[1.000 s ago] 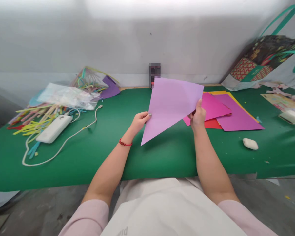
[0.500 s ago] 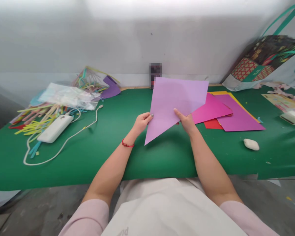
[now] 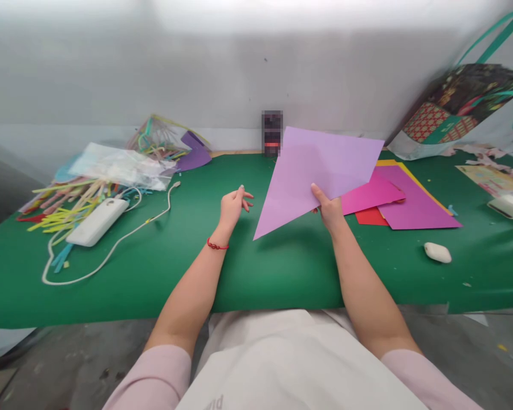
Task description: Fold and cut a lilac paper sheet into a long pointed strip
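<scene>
A light purple sheet of paper is held up above the table, tilted, with one corner pointing down and to the left. My right hand grips its lower edge, the thumb on the front face and the fingers behind. My left hand, with a red bracelet at the wrist, hovers left of the sheet and does not touch it; its fingers are apart and hold nothing. Partly behind the sheet lie a magenta sheet, a darker purple sheet and a red sheet.
Paper strips, a clear plastic bag and a white power bank with its cable lie on the green table. At right are a small white case and a patterned bag. A pixelated dark object stands against the wall.
My left hand has let go of the light purple sheet and moved slightly left, its fingers opening. The sheet has shifted right and turned a little in my right hand.
</scene>
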`<act>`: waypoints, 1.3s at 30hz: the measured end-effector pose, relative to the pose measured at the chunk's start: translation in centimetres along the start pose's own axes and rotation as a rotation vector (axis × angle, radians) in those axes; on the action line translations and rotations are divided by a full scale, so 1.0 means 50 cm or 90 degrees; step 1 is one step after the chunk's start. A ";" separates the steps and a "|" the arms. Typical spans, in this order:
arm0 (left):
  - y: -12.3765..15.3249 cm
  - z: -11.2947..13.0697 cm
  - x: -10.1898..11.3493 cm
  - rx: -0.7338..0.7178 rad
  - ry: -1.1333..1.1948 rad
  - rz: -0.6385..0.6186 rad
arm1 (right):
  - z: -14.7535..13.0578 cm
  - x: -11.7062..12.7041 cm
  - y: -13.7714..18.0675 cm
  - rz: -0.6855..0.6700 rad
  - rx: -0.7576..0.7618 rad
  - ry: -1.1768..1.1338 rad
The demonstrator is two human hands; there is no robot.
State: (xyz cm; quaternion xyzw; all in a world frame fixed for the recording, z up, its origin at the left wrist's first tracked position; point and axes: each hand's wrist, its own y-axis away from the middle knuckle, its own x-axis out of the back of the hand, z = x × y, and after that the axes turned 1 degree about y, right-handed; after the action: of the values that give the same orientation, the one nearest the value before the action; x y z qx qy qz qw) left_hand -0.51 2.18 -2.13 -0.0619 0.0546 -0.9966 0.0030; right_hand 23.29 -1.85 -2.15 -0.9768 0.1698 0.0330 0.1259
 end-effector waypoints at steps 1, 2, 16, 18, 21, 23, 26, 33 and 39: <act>-0.001 -0.002 -0.002 -0.008 -0.001 0.001 | 0.001 0.000 0.000 -0.004 -0.001 0.001; -0.001 -0.004 -0.005 -0.017 0.004 -0.001 | 0.003 0.001 0.000 -0.009 -0.001 0.002; 0.045 0.019 -0.046 0.036 0.027 -0.207 | -0.012 -0.008 0.022 -0.119 -0.066 0.064; 0.050 0.021 -0.046 0.054 0.029 -0.224 | -0.010 -0.008 0.024 -0.136 -0.072 0.060; 0.058 0.025 -0.045 0.084 0.065 -0.254 | -0.010 -0.007 0.026 -0.159 -0.075 0.047; 0.063 0.028 -0.046 0.103 0.085 -0.257 | -0.011 -0.007 0.028 -0.169 -0.076 0.037; 0.068 0.030 -0.047 0.126 0.124 -0.267 | -0.015 -0.008 0.030 -0.176 -0.080 0.031; 0.067 0.031 -0.046 0.084 0.073 -0.264 | -0.012 -0.007 0.026 -0.152 -0.078 0.014; 0.075 0.044 -0.049 0.085 0.029 -0.346 | -0.005 -0.004 0.009 -0.071 -0.069 -0.011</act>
State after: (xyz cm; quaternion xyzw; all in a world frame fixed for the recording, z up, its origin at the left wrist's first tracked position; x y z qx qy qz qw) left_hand 2.20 -1.74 -0.69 -0.0517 -0.0294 -0.9634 -0.2614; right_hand 22.96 -2.29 -1.97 -0.9898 0.1122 0.0435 0.0761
